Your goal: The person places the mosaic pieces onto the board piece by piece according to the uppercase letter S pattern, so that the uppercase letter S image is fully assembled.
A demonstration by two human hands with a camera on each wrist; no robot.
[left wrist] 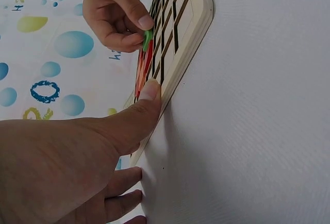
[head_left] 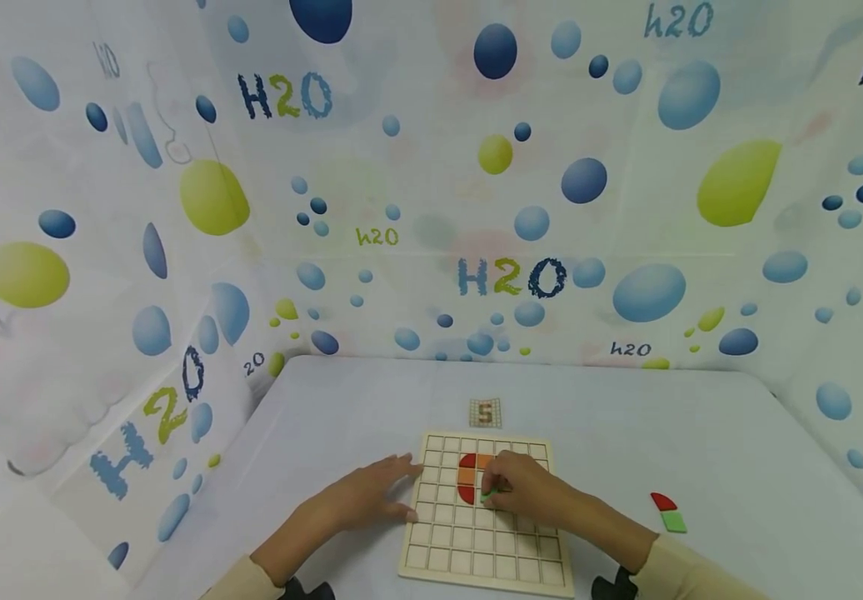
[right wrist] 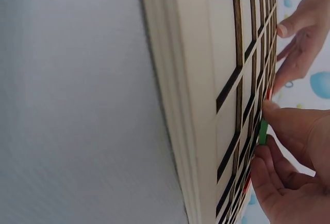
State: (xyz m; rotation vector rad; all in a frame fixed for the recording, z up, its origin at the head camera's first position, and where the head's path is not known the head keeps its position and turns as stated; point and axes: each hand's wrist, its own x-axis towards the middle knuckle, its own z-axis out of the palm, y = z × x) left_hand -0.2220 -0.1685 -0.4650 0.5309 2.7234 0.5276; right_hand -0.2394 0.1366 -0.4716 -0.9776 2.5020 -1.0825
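Note:
A wooden grid board (head_left: 439, 535) lies on the white table. My left hand (head_left: 370, 493) rests at its left edge, thumb on the rim and fingers fairly straight. Over the middle of the board, my right hand (head_left: 527, 487) pinches a small green tile (right wrist: 263, 132) between thumb and fingers, right at the grid. Left of those fingertips sit a red rounded tile (head_left: 467, 460), an orange square tile (head_left: 466, 477) and another red rounded tile (head_left: 466, 496). A further orange tile (head_left: 484, 460) shows beside the upper red one, and the right hand hides some cells.
Behind the board lies a small pattern card (head_left: 485, 412) with a figure like an S or 5. On the table to the right are a red quarter-round tile (head_left: 663, 502) and a light green tile (head_left: 674, 522). A bubble-printed curtain (head_left: 431, 175) surrounds the table.

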